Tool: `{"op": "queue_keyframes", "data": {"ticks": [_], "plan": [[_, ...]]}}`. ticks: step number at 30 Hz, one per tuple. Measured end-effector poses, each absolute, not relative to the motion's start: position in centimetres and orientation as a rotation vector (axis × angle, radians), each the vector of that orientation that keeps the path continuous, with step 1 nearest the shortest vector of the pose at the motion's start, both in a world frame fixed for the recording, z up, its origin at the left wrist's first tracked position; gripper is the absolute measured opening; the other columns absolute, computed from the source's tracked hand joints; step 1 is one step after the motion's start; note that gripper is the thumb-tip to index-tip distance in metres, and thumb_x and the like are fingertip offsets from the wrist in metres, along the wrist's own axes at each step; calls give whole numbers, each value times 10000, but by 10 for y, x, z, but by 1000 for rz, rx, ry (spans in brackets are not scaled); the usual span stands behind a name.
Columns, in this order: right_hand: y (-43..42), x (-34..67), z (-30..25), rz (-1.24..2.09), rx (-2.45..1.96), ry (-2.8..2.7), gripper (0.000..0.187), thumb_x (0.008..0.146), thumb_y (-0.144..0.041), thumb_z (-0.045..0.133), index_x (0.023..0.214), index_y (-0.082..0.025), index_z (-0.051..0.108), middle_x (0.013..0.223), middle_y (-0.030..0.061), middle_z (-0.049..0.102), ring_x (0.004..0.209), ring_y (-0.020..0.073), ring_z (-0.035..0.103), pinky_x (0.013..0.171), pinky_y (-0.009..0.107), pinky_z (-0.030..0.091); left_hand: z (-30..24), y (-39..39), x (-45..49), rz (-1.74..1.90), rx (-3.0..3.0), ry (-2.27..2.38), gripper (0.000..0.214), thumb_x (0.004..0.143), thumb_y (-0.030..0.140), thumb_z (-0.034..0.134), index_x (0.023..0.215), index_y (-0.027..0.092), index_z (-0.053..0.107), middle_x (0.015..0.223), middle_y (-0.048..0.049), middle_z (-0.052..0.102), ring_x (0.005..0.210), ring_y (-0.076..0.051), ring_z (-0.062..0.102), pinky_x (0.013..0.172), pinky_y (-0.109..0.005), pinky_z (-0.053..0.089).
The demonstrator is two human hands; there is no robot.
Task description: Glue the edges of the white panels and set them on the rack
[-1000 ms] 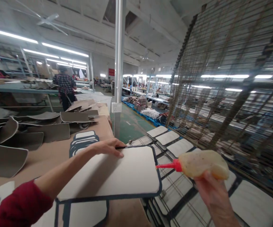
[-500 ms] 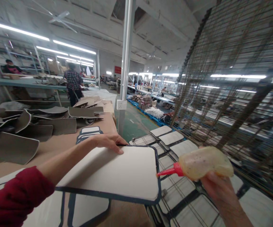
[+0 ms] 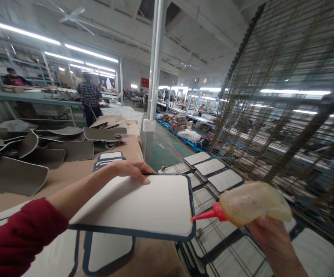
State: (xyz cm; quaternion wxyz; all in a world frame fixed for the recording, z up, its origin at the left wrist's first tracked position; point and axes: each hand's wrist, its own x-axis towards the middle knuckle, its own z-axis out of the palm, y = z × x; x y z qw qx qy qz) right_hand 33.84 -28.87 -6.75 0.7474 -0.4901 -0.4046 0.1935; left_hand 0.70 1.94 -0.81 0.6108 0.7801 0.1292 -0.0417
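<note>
My left hand grips the far edge of a white panel with a dark blue border, its thumb lying on the white face. The panel is raised above the table and tilted. In my right hand is a squeeze bottle of yellowish, cloudy plastic with a red nozzle. The nozzle's tip points left and meets the panel's right border, where a thin yellowish line shows. Under the raised panel lies another bordered white panel. My right fingers are partly hidden behind the bottle.
Curved grey-brown pieces are heaped on the brown tabletop at left. A wire rack with several white panels stands at right, its upper mesh layers raised. Beyond the table are a post and a person.
The nozzle tip has moved slightly down along the panel's right border, towards me. My right hand and the bottle have shifted a little right and down; my left hand keeps its hold.
</note>
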Motion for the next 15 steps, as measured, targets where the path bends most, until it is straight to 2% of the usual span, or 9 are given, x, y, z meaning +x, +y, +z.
{"op": "queue_keyframes", "data": {"ticks": [4, 7, 12, 15], "plan": [[-292, 334, -70, 378, -1067, -797, 688, 719, -486, 969, 1336, -303, 726, 1248, 116, 795, 1134, 299, 776, 865, 358, 681, -6, 17, 6, -80, 1777, 321, 539, 705, 542, 981, 1119, 209, 895, 925, -53, 863, 880, -295, 797, 792, -316, 629], [-293, 342, -77, 391, -1050, -830, 660, 706, -471, 969, 1295, -274, 745, 1230, 134, 798, 1149, 304, 775, 841, 332, 680, -6, 15, 4, -74, 1769, 328, 520, 736, 551, 958, 1123, 210, 891, 955, -58, 865, 918, -300, 801, 805, -315, 626], [-293, 360, -97, 325, -1031, -800, 736, 725, -435, 959, 1398, -299, 694, 1348, 141, 767, 1240, 344, 743, 871, 412, 700, -14, 20, 1, -71, 1748, 298, 536, 777, 610, 923, 1094, 178, 890, 998, -89, 868, 933, -311, 807, 840, -330, 630], [-291, 352, -100, 305, -1011, -788, 691, 750, -460, 937, 1384, -301, 712, 1336, 149, 770, 1241, 380, 740, 884, 495, 708, -22, 25, 0, -70, 1727, 279, 539, 781, 623, 919, 1083, 178, 886, 957, -80, 867, 907, -295, 811, 838, -319, 632]]}}
